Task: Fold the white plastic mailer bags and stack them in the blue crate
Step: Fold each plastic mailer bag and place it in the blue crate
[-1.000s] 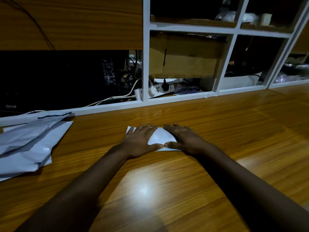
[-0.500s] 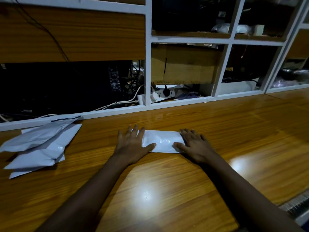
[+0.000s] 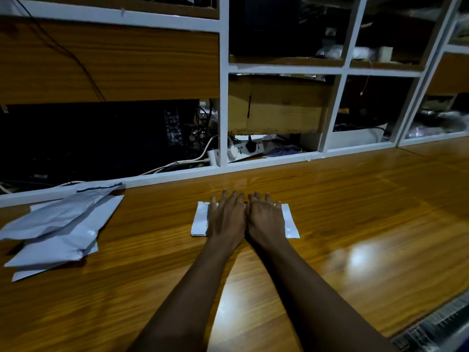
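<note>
A folded white mailer bag (image 3: 200,219) lies flat on the wooden table (image 3: 355,212), a small rectangle in the middle of the view. My left hand (image 3: 225,217) and my right hand (image 3: 265,217) press down on it side by side with straight fingers, covering its middle. Only the bag's left and right ends show. A loose pile of unfolded white mailer bags (image 3: 58,229) lies at the table's left. The blue crate is not in view.
White-framed shelves (image 3: 223,97) run along the table's back edge, holding a cardboard box (image 3: 276,105), a power strip (image 3: 246,148) and cables. The table's front edge and a dark ribbed strip (image 3: 436,323) show at bottom right.
My hands, which were spread to the bag's two ends half a second ago, have come together over its middle. The camera has tilted up a little.
</note>
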`<action>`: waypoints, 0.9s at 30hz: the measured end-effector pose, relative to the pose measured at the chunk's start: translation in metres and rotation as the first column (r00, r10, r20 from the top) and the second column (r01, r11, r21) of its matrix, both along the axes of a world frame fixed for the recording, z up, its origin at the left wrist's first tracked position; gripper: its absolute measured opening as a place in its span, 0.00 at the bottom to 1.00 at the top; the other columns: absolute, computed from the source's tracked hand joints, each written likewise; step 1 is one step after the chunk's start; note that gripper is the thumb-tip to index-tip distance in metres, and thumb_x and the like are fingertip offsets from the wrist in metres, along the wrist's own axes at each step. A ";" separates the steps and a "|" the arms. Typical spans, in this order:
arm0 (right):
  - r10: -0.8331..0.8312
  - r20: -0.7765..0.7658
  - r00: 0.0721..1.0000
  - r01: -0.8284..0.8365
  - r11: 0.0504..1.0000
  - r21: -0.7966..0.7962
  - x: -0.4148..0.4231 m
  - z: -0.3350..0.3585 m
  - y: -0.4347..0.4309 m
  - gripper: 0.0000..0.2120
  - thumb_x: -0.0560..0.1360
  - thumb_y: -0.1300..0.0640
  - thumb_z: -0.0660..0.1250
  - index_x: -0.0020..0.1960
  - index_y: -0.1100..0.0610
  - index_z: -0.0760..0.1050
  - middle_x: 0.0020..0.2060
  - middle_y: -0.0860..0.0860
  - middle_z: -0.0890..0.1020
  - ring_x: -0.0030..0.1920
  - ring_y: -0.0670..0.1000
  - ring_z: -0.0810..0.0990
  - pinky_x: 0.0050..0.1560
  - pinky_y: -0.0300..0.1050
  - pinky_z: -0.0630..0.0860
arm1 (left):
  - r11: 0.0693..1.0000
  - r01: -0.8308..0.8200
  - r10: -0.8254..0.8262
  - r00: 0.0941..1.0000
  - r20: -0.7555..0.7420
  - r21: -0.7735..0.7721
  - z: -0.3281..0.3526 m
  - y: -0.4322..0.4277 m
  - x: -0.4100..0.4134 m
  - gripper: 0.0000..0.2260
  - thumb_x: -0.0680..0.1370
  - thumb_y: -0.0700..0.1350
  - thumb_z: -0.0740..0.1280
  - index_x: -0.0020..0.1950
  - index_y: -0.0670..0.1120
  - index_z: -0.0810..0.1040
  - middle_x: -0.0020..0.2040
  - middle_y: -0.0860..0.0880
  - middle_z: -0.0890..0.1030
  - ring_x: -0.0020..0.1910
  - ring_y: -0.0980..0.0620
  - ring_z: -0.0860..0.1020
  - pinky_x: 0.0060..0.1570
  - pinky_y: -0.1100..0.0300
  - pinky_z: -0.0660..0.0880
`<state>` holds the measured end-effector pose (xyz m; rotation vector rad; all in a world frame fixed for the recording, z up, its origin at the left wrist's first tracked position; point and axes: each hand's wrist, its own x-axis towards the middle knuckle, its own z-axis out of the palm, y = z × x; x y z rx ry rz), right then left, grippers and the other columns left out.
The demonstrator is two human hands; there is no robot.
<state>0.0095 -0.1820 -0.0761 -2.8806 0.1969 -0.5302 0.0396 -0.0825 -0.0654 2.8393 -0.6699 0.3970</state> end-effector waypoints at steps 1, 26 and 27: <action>0.011 -0.023 1.000 -0.011 1.000 -0.023 0.001 -0.002 -0.002 0.25 0.82 0.50 0.56 0.76 0.59 0.65 0.75 0.58 0.68 0.76 0.63 0.61 0.73 0.65 0.57 | 1.000 0.019 -0.019 1.000 -0.010 -0.005 -0.002 -0.001 0.002 0.25 0.83 0.49 0.61 0.79 0.48 0.58 0.79 0.49 0.59 0.79 0.48 0.51 0.76 0.46 0.44; 0.010 -0.228 0.974 -0.053 0.982 -0.181 0.008 -0.015 -0.032 0.46 0.69 0.41 0.26 0.77 0.56 0.61 0.78 0.59 0.59 0.77 0.66 0.56 0.72 0.65 0.55 | 0.994 0.060 -0.041 0.978 -0.204 0.090 -0.006 0.014 0.010 0.25 0.85 0.56 0.45 0.80 0.47 0.53 0.81 0.46 0.53 0.79 0.46 0.50 0.77 0.46 0.47; 0.006 -0.229 0.974 -0.049 0.982 -0.184 0.008 -0.016 -0.033 0.45 0.70 0.41 0.26 0.77 0.57 0.61 0.78 0.60 0.60 0.77 0.66 0.56 0.73 0.66 0.55 | 0.994 0.059 -0.037 0.974 -0.225 0.093 -0.007 0.016 0.009 0.26 0.85 0.57 0.45 0.80 0.47 0.51 0.81 0.46 0.51 0.80 0.46 0.48 0.77 0.46 0.46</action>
